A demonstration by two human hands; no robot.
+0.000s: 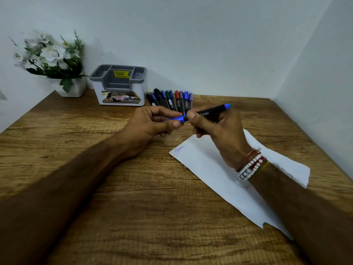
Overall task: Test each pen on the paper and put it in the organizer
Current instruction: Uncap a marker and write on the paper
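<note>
Wooden desk (133, 207): one organizer (119, 87), one paper (210, 165), ten-pen row (170, 100)

Two hands, the left hand (150, 127) and the right hand (223, 134), grip one held pen (207, 112) between them above a single sheet of paper (210, 169) on one wooden table (133, 207). Behind them lies one row of pens (170, 100), about ten in all and packed too tightly for a sure count: one red cap, one green, a few black, the rest blue. One organizer (119, 87) bearing one yellow price sticker (121, 74) and one pot of white flowers (73, 89) stand at the back, and several bracelets (250, 165) circle the right wrist.
</note>
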